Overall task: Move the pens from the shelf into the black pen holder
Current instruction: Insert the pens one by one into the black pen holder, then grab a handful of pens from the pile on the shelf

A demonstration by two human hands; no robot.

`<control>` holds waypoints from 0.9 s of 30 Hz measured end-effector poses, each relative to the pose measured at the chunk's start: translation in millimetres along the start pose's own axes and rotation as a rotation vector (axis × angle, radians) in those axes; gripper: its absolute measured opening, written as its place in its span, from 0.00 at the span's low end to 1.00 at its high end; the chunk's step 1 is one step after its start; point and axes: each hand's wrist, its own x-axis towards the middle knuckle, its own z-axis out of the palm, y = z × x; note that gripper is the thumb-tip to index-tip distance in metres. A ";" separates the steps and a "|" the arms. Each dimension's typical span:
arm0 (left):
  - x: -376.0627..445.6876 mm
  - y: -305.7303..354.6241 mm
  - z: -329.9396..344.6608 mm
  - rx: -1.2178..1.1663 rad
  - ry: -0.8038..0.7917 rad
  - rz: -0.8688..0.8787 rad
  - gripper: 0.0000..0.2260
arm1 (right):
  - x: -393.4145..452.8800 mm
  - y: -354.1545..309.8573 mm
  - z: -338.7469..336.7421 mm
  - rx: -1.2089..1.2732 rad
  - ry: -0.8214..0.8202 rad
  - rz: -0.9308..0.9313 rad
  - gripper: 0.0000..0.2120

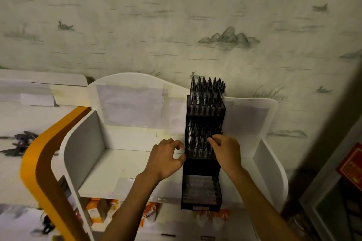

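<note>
Pens (207,92) dark, upright, filling tiered black pen holder (201,168); right hand (225,150) pinching middle-row pen; left hand (166,158) curled, empty.

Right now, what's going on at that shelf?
A person is working at a tiered black pen holder standing on a white shelf. The top tier is packed with upright pens, and the middle tier holds more. The right hand has its fingertips curled in among the middle tier's pens, apparently seating one. The left hand is beside the holder's left edge with fingers curled; whether it holds anything is unclear. The lowest tier looks mostly empty.
</note>
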 end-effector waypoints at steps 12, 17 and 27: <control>-17.6 -8.2 -8.4 0.014 0.033 -0.077 0.13 | -18.8 -17.8 -16.7 0.046 -0.076 -0.058 0.03; -40.5 -21.2 -28.8 0.046 0.094 -0.123 0.15 | -34.0 -44.0 -0.2 0.096 -0.224 -0.180 0.07; -113.4 -84.9 -99.8 0.138 0.250 -0.267 0.17 | -67.2 -145.3 78.7 0.107 -0.523 -0.345 0.14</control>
